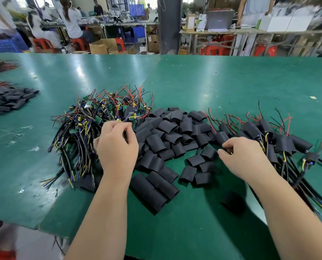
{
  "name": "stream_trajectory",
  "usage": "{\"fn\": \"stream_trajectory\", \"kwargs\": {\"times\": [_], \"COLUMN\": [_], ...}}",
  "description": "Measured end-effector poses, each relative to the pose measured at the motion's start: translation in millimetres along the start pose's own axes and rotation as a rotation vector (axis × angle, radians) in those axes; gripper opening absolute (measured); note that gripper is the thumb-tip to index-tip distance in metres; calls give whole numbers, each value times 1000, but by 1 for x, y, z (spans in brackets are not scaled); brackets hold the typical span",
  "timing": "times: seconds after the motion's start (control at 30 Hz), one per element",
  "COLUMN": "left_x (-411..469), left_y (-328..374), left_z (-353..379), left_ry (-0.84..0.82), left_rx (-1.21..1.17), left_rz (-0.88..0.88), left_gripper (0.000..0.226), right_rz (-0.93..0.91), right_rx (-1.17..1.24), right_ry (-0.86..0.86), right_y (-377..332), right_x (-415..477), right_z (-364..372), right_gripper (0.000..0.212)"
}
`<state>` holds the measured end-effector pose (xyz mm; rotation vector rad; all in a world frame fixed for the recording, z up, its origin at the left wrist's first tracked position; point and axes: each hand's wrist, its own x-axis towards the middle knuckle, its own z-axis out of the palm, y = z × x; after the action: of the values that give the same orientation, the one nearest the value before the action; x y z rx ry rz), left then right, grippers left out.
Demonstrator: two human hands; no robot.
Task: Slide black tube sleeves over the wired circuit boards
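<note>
1. Head view: my left hand [117, 149] is raised over the near right edge of the heap of bare wired boards [89, 121], which lies left of centre on the green bench [212, 81].
2. Its fingers [119, 126] are curled in and pinch the dark wires of one wired board [131, 116]. That board sticks up just beyond the knuckles and is blurred, showing yellow and blue parts.
3. My right hand [247, 160] sits low on the bench at the near left edge of the pile of sleeved boards [280, 141].
4. Its fingertips are closed narrowly on a dark cable [230, 152] with a yellow strand.
5. One black sleeve [222, 137] lies just past those fingertips, with red wires beyond it. I cannot tell whether the cable runs into it.
6. Between my two hands spreads the pile of loose black tube sleeves [167, 136], short flattened tubes that overlap one another and reach towards my forearms.
7. A single sleeve [233, 202], blurred, lies apart near my right forearm.
8. A second heap of sleeves [8, 102] sits well off at the left edge of the bench, with red wires behind it.
9. Beyond the bench I see other people at worktables, red stools [44, 45] and cardboard boxes [100, 46].
</note>
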<state>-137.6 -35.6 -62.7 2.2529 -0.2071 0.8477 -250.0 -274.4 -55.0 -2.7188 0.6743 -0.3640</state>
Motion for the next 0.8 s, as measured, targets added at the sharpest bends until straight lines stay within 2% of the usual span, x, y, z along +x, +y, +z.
{"fn": "stream_trajectory", "kwargs": {"times": [0.07, 0.13, 0.17, 0.23, 0.3, 0.33, 0.4, 0.5, 0.57, 0.67, 0.8], "left_x": [-1, -3, -4, -9, -14, -17, -21, -24, -25, -27, -29], "left_y": [3, 7, 9, 15, 20, 23, 27, 29, 30, 35, 37], "left_z": [1, 3, 4, 6, 9, 10, 11, 11, 9, 6, 6], "left_ry": [30, 15, -2, -46, -129, -184, -278, -362, -390, -430, -466], "left_rx": [-162, -284, -333, -417, -500, -542, -568, -481, -393, -308, -271], "left_rz": [184, 310, 352, 412, 399, 360, 331, 431, 469, 429, 419], "left_gripper": [16, 20, 23, 24, 22, 24, 33, 31, 26, 26, 23], "right_rz": [-6, -3, 12, 48, 44, 18, -35, -97, -126, -98, -115], "right_rx": [151, 346, 482, 847, 1158, 1258, 1394, 1463, 1470, 1474, 1363], "right_ry": [107, 123, 56, -201, -436, -492, -468, -288, -237, -242, -274], "right_y": [-5, -11, -14, -22, -30, -33, -36, -38, -38, -36, -33], "right_x": [-2, -4, -5, -11, -17, -19, -20, -17, -17, -17, -15], "right_z": [-1, -3, -4, -4, -1, 2, 5, 4, 5, 9, 15], "right_gripper": [16, 12, 13, 16, 34, 46, 60, 46, 34, 31, 29]}}
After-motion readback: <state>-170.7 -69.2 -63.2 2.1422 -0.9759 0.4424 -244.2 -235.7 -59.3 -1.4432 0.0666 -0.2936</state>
